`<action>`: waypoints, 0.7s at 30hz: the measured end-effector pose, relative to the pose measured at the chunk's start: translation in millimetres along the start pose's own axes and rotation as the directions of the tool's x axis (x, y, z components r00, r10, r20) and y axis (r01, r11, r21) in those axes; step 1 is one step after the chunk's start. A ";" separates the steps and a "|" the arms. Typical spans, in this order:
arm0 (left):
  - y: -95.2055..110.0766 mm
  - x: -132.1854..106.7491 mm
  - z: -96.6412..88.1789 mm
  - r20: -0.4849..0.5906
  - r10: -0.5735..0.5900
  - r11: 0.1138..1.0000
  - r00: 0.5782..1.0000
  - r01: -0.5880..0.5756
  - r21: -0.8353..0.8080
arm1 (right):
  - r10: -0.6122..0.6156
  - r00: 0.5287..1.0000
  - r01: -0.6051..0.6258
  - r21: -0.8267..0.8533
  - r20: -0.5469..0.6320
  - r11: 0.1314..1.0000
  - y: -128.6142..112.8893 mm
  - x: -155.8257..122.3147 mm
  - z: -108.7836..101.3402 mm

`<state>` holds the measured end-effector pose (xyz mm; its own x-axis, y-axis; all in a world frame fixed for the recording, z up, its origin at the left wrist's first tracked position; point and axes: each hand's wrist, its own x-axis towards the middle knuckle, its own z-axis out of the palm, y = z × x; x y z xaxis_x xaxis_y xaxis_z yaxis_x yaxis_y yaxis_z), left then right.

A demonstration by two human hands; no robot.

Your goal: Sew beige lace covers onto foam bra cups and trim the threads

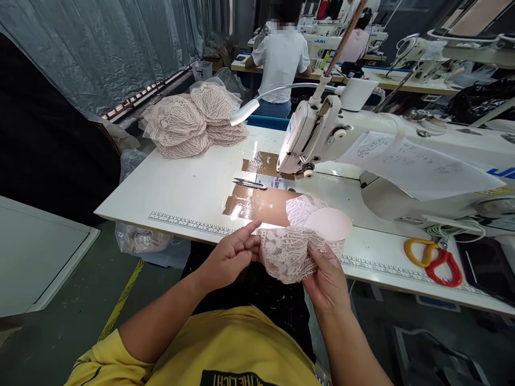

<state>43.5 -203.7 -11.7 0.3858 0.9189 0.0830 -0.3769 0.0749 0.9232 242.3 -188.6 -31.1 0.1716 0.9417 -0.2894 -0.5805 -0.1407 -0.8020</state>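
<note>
A beige lace bra cup (287, 254) is held up at the front edge of the sewing table. My left hand (233, 252) pinches its left end between thumb and fingers, the index finger stretched out. Round the right side of the lace, my right hand (328, 276) is closed, thumb on top. Just behind lies a smooth pale pink cup pad (329, 222), with more lace (300, 208) beside it on the table. The white sewing machine's needle area (278, 181) stands farther back, and small thread snips (249, 184) rest to its left.
Two stacks of lace cups (181, 126) sit at the table's back left. Scissors with orange and red handles (442, 268) and a dark phone-like device (485, 268) lie at right. A lamp (244, 111) overhangs the table (193, 182). A person (281, 59) sits ahead.
</note>
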 end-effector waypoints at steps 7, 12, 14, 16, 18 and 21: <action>2.5 -0.5 3.0 -0.008 0.030 0.999 1.000 -0.029 0.044 | 0.049 0.999 -0.049 0.014 -0.018 0.999 -1.4 -1.3 2.3; -4.0 1.1 5.7 -0.046 0.035 0.988 0.998 -0.028 0.149 | 0.041 0.996 -0.038 -0.031 0.086 0.999 0.4 -3.0 3.5; -5.1 3.2 6.4 -0.057 0.034 0.983 0.998 -0.023 0.182 | 0.037 0.992 -0.030 -0.057 0.123 0.998 1.5 -3.6 3.7; -4.9 5.5 7.1 -0.058 0.029 0.984 0.998 -0.019 0.176 | 0.041 0.990 -0.031 -0.075 0.138 0.997 2.1 -4.1 3.5; -3.7 7.6 7.8 -0.058 0.039 0.988 0.998 -0.030 0.153 | 0.047 0.989 -0.035 -0.084 0.139 0.996 2.2 -4.5 3.2; -1.2 9.5 9.0 -0.070 0.070 0.984 0.995 -0.058 0.166 | 0.052 0.987 -0.036 -0.108 0.151 0.994 1.5 -5.7 3.4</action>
<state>55.2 -198.5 -8.7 0.2983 0.9468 0.1209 -0.2536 -0.0435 0.9663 237.8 -193.1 -28.9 0.0192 0.9683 -0.2490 -0.4972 -0.2068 -0.8426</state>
